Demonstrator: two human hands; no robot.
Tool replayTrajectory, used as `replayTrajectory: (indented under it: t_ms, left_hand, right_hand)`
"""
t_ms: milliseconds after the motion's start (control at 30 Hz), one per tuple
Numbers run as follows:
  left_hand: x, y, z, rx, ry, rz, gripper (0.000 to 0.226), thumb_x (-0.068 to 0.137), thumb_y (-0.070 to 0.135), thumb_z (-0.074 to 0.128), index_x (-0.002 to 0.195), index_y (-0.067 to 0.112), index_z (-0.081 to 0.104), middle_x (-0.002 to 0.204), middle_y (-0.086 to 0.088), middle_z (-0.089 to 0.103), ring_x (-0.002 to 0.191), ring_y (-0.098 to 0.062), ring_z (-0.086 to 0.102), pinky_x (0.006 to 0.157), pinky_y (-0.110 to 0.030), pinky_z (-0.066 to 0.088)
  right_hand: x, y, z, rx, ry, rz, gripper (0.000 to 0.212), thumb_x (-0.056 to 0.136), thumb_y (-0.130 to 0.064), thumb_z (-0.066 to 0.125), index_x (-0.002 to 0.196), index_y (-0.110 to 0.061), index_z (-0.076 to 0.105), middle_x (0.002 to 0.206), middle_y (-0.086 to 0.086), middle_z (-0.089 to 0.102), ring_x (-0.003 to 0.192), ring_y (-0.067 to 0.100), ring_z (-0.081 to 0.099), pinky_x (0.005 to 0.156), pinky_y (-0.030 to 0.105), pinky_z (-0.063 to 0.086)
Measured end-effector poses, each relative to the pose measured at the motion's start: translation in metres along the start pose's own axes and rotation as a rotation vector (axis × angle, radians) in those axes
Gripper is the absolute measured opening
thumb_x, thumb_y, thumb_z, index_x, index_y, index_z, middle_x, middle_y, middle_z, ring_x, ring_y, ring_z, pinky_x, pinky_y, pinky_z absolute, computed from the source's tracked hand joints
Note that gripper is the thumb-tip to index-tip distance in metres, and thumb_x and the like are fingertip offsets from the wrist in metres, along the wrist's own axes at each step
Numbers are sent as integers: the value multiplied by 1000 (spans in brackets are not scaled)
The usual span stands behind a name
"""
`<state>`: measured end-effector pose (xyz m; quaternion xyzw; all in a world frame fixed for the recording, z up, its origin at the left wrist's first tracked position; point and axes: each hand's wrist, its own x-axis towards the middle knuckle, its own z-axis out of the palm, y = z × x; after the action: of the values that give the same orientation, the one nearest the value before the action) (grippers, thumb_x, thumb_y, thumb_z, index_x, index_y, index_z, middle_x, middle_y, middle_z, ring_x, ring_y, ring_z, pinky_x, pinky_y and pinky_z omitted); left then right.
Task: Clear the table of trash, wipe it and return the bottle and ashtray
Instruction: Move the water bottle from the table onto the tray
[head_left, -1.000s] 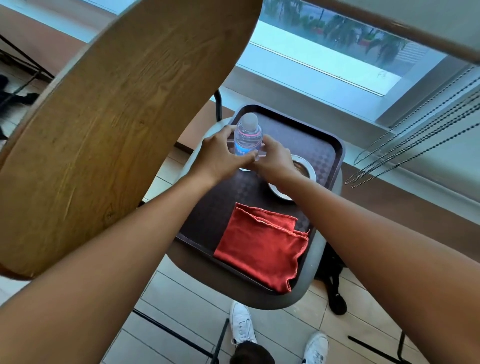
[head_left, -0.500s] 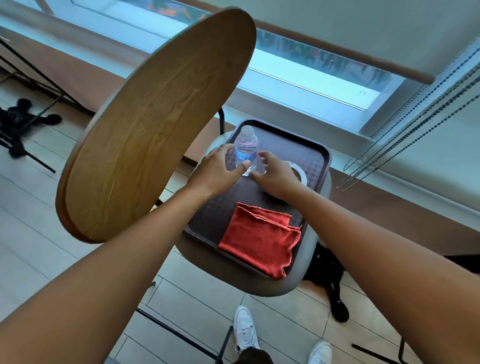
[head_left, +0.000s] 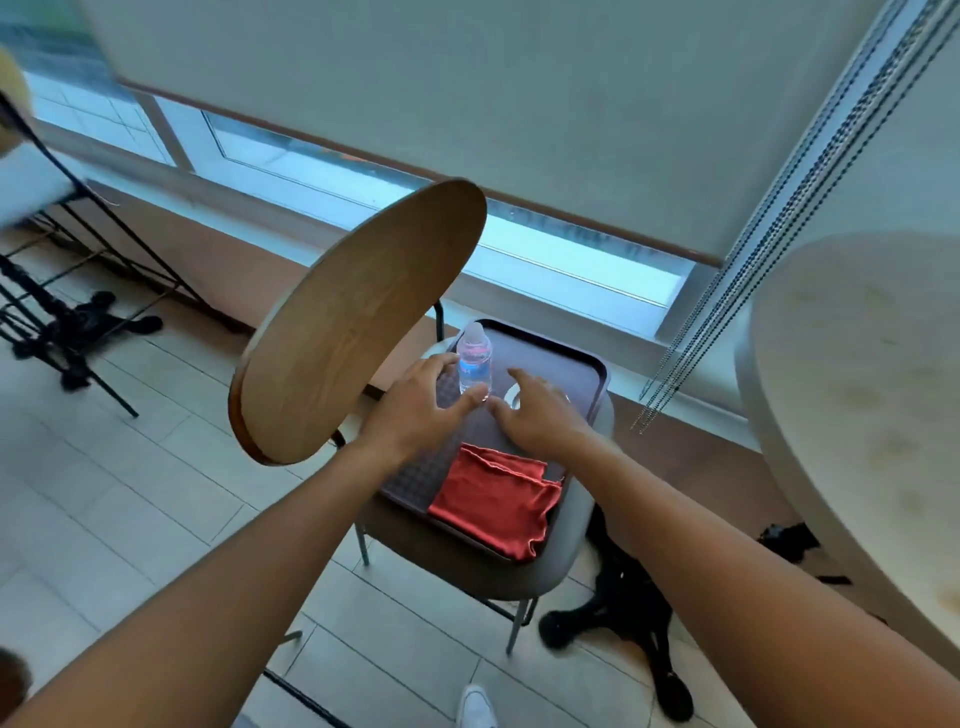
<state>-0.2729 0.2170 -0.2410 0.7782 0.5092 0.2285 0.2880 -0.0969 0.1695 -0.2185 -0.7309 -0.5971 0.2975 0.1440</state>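
Note:
A small clear water bottle stands upright at the far left of a dark brown tray that lies on a grey chair seat. My left hand hovers just left of and in front of the bottle, fingers spread and relaxed, holding nothing. My right hand is over the white ashtray, fingers spread, covering most of it. A folded red cloth lies on the near end of the tray.
The chair's round wooden backrest rises at the left of the tray. A pale round table fills the right edge. Its black base stands on the tiled floor. Blind cords hang at the window.
Both hands have come off the bottle and drawn back towards me with fingers spread. The camera has risen and pulled away, so the round table at the right has come into view.

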Motion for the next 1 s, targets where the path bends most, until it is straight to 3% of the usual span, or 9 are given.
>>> replayTrajectory:
  t_ms: [200, 333, 467, 767, 1000]
  left_hand:
    - [-12, 53, -26, -3, 71, 94, 65, 87, 63, 60, 136, 22, 53, 133, 3, 60, 122, -10, 56, 100, -28, 46]
    - [-23, 93, -39, 69, 120, 150, 64, 89, 63, 58, 137, 23, 51, 137, 3, 57, 125, -12, 53, 101, -29, 44]
    - [-37, 132, -43, 116, 169, 193, 64, 89, 65, 55, 140, 27, 47, 140, 5, 55, 126, -13, 53, 98, -27, 42]
    - [-81, 186, -24, 82, 228, 159, 62, 90, 67, 52, 139, 28, 48, 138, 5, 56, 124, -8, 52, 94, -21, 40]
    - [-110, 183, -12, 45, 263, 79, 57, 91, 60, 56, 135, 23, 52, 133, 4, 59, 121, -10, 55, 98, -28, 46]
  right_hand:
    - [-37, -15, -41, -11, 64, -21, 68, 100, -49, 49, 156, -14, 30, 159, 13, 35, 146, 29, 34, 114, 40, 30]
    - [-64, -20, -69, -10, 132, -78, 65, 100, -50, 50, 153, -16, 33, 156, 13, 38, 142, 30, 39, 111, 43, 35]
    - [-91, -18, -88, -14, 161, -139, 69, 99, -50, 52, 156, -17, 30, 161, 10, 32, 147, 29, 32, 115, 45, 31]
    - [-144, 6, -97, 66, 169, -256, 56, 97, -49, 55, 146, -25, 42, 152, 6, 46, 137, 27, 47, 109, 44, 42]
    - [-164, 18, -91, 46, 112, -291, 56, 101, -43, 53, 150, -19, 38, 155, 8, 42, 141, 26, 39, 111, 39, 33]
